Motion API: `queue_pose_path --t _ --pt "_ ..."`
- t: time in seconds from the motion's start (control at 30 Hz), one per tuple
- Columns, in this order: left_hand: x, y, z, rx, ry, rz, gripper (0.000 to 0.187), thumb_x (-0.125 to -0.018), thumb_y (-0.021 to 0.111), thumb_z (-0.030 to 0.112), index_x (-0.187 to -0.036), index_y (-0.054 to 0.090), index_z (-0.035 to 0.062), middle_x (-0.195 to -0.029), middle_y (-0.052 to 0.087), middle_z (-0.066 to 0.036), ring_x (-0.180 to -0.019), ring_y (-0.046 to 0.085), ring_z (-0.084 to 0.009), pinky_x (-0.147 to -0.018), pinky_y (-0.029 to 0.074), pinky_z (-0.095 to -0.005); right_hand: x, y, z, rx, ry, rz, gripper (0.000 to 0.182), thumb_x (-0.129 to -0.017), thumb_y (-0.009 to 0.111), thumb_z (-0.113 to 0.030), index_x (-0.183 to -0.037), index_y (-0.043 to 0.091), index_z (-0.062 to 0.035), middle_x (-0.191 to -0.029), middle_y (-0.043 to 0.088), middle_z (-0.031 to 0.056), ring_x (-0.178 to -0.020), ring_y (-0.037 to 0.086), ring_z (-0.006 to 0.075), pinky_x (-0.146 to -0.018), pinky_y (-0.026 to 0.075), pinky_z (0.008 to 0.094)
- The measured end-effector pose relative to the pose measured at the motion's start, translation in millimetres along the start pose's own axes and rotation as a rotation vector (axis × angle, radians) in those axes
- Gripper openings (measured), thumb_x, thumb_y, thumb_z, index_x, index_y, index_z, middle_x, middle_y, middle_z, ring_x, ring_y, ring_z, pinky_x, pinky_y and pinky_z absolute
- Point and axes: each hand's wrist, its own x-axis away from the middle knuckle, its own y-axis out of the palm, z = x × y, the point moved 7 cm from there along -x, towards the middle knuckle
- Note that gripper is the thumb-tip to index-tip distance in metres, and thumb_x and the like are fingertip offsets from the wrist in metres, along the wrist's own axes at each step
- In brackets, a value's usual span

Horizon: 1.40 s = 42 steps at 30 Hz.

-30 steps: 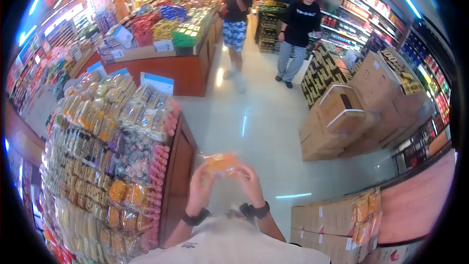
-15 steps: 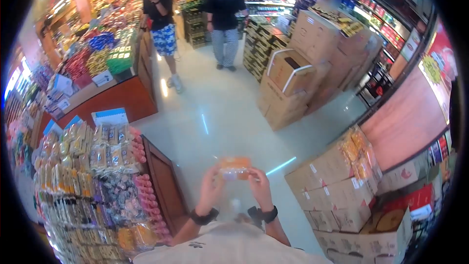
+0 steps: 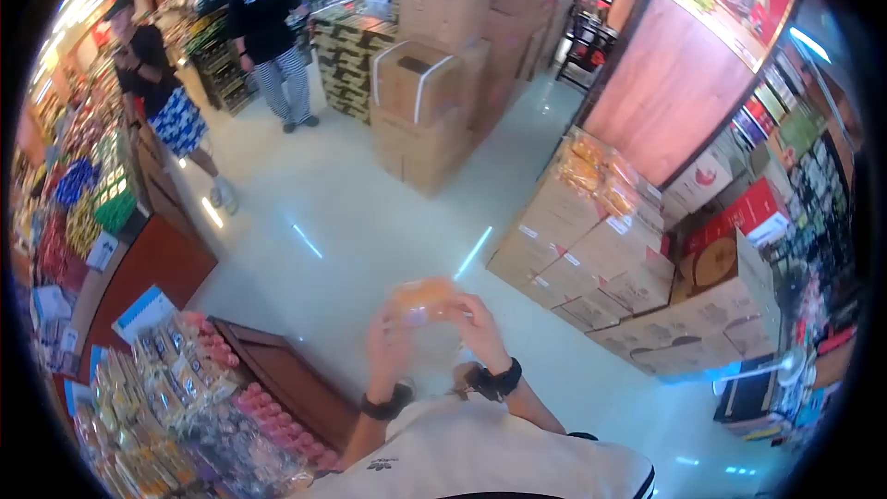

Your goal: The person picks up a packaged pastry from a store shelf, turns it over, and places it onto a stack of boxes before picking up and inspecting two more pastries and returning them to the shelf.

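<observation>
An orange packaged item (image 3: 423, 300) in clear wrap is held up in front of my chest, above the pale floor. My left hand (image 3: 390, 333) grips its left end, somewhat blurred. At its right end, the fingers of my right hand (image 3: 476, 325) are closed on the wrap. Both wrists carry black bands. What is printed on the package is too blurred to read.
Snack display (image 3: 176, 407) at lower left; stacked cartons (image 3: 591, 259) topped with orange packages at right; taller carton stack (image 3: 425, 102) ahead. Two people (image 3: 157, 74) (image 3: 268, 28) stand at upper left. A wood-panelled pillar (image 3: 656, 92) rises at right.
The view has turned to the right, so the people, shelves and cartons appear further left. Both hands still hold the orange package, now a little higher in view.
</observation>
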Motion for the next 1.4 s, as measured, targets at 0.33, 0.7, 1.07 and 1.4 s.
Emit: queue_pose_path --t 0.33,0.7,1.07,1.4 --pt "-59.2 97.5 40.0 -0.052 0.079 -0.130 0.030 -0.092 0.059 0.011 -0.121 0.057 0.0057 -0.132 0.055 -0.010 -0.112 0.055 -0.0197 -0.090 0.044 -0.0325 -31.5 -90.8 -0.7 -0.066 -0.048 0.155 0.026 -0.094 0.057 -0.011 -0.119 0.059 -0.0055 -0.114 0.060 0.0083 -0.103 0.060 0.0182 -0.081 0.050 0.0300" --pt "-108.7 271.2 64.6 -0.066 0.167 -0.392 0.034 -0.092 0.062 0.017 -0.121 0.059 0.0000 -0.124 0.060 -0.015 -0.116 0.055 -0.0250 -0.096 0.042 -0.0353 -61.6 -249.8 32.0 -0.102 0.040 0.343 0.025 -0.093 0.057 -0.010 -0.118 0.059 -0.0053 -0.117 0.059 0.0099 -0.104 0.060 0.0191 -0.082 0.050 0.0306" --pt "-155.9 374.9 46.1 -0.145 0.130 -0.575 0.027 -0.090 0.060 0.006 -0.117 0.059 0.0042 -0.134 0.055 -0.013 -0.111 0.058 -0.0202 -0.086 0.048 -0.0320 -91.9 -327.1 65.1 -0.099 0.088 0.449 0.025 -0.094 0.059 -0.011 -0.118 0.059 -0.0054 -0.117 0.058 0.0090 -0.104 0.059 0.0188 -0.077 0.051 0.0285" --pt "-229.5 470.3 61.5 -0.089 0.220 -0.740 0.031 -0.090 0.060 0.014 -0.119 0.059 0.0011 -0.120 0.060 -0.017 -0.112 0.056 -0.0319 -0.099 0.042 -0.0384 -146.9 -385.8 67.1 -0.045 0.134 0.593 0.029 -0.095 0.058 -0.014 -0.123 0.058 -0.0057 -0.119 0.060 0.0049 -0.102 0.058 0.0150 -0.082 0.047 0.0271"
